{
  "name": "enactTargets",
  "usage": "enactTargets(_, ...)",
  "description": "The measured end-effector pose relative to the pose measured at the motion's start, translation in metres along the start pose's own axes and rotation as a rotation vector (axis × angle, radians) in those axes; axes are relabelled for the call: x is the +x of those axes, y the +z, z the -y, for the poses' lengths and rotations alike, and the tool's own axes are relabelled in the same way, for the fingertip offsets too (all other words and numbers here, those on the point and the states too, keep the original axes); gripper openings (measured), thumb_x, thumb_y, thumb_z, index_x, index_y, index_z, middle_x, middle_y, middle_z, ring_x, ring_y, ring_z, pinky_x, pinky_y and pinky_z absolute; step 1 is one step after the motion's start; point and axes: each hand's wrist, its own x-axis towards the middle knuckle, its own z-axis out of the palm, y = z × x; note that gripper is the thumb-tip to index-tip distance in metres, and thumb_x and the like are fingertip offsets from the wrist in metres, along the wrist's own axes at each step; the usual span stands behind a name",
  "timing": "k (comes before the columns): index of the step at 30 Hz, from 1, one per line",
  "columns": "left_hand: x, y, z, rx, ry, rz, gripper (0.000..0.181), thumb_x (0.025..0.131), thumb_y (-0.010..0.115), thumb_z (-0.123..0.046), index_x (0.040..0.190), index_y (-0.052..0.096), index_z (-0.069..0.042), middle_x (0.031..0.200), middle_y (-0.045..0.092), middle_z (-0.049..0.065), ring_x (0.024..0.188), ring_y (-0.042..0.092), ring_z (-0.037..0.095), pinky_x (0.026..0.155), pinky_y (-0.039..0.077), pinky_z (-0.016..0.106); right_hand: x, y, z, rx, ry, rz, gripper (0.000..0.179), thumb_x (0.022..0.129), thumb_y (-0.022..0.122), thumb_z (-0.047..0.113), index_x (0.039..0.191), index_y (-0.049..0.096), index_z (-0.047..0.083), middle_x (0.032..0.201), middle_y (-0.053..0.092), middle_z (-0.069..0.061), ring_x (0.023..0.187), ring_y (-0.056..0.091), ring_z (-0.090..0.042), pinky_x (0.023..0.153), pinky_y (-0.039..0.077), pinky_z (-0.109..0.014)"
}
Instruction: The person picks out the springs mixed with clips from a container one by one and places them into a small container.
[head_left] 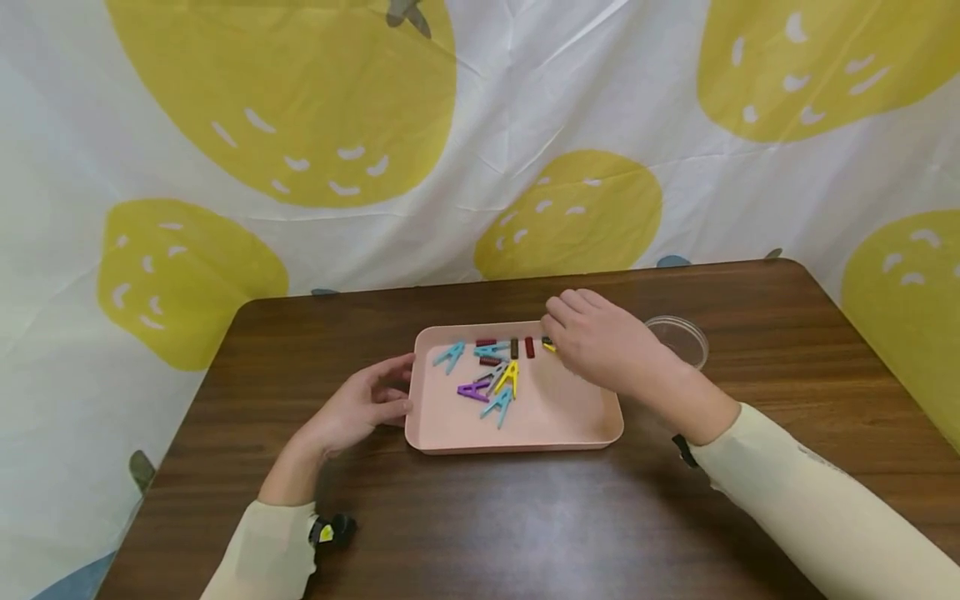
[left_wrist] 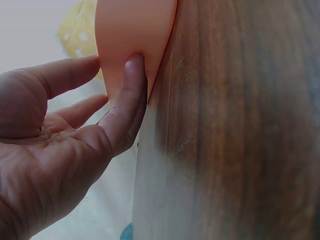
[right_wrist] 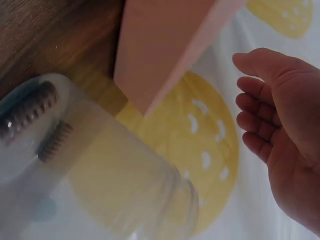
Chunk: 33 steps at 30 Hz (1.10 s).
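Note:
A shallow pink tray (head_left: 555, 425) lies on the table. Fingertips of my left hand (head_left: 367, 404) touch its left outer wall, the fingers spread rather than wrapped around it, as the left wrist view also shows. In the tray lie several plastic clothespins, among them a purple one (head_left: 472, 390), a yellow one (head_left: 512, 377) and a light blue one (head_left: 451, 357). Small ridged pieces, dark red (head_left: 529, 347) and brown (head_left: 514, 348), lie along the back. My right hand (right_wrist: 285, 115) is above the tray's back right corner, fingers loosely bent, nothing visible in it.
To the right of the tray stands a clear round jar (head_left: 678, 340); in the right wrist view dark toothed pieces (right_wrist: 32, 112) show in it. Wood-grain table (head_left: 480, 517) surrounds the tray. A white cloth with yellow fruit shapes (head_left: 570, 212) hangs behind.

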Motion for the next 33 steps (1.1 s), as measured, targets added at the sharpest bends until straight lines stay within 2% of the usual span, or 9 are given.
enactTargets(5,0.000,0.000,0.001,-0.001,0.001,0.001,0.071,0.100,0.067,0.006,0.163,0.035,0.001,0.151,0.047,0.028,0.111,0.067,0.036,0.090,0.063,0.041,0.017,0.017,0.007,-0.092,-0.097,0.051,0.016,0.103,0.071,0.014,0.116,0.074,0.004,0.106,0.061,-0.010,0.099,0.053,-0.028,0.093,0.049,-0.039)
enactTargets(11,0.000,-0.001,0.002,0.010,0.004,-0.002,0.070,0.101,0.067,0.005,0.163,0.035,0.000,0.150,0.047,0.028,0.111,0.067,0.036,0.090,0.064,0.040,0.031,0.031,0.015,-0.233,-0.198,0.152,0.022,0.105,0.068,0.013,0.126,0.073,0.008,0.122,0.066,-0.008,0.110,0.056,-0.027,0.100,0.048,-0.037)
enactTargets(16,0.001,-0.001,0.003,0.003,0.005,-0.003,0.071,0.101,0.067,0.005,0.163,0.035,0.001,0.150,0.047,0.028,0.112,0.068,0.036,0.089,0.064,0.041,0.037,0.038,0.020,-0.282,-0.226,0.261,0.028,0.106,0.062,0.011,0.133,0.071,0.013,0.132,0.063,-0.006,0.117,0.054,-0.027,0.105,0.046,-0.037)
enactTargets(19,0.002,-0.001,0.003,0.003,0.005,-0.001,0.071,0.101,0.067,0.005,0.163,0.035,0.000,0.150,0.048,0.028,0.112,0.068,0.036,0.090,0.064,0.041,0.037,0.042,0.021,-0.295,-0.231,0.293,0.031,0.106,0.061,0.011,0.135,0.070,0.015,0.135,0.062,-0.005,0.118,0.054,-0.026,0.106,0.046,-0.038)
enactTargets(23,0.002,-0.001,0.004,0.007,0.006,0.000,0.071,0.101,0.067,0.005,0.163,0.035,0.000,0.150,0.048,0.027,0.112,0.067,0.036,0.090,0.063,0.041,0.038,0.049,0.019,-0.293,-0.229,0.309,0.030,0.107,0.060,0.011,0.134,0.070,0.016,0.135,0.062,-0.004,0.118,0.054,-0.026,0.106,0.046,-0.038)
enactTargets(33,0.003,-0.001,0.003,0.000,0.008,0.001,0.070,0.101,0.066,0.006,0.163,0.035,0.000,0.149,0.048,0.028,0.112,0.067,0.036,0.090,0.064,0.041,0.038,0.059,0.015,-0.233,-0.227,0.272,0.023,0.105,0.062,0.006,0.124,0.072,0.014,0.127,0.062,-0.004,0.112,0.054,-0.025,0.101,0.048,-0.037)
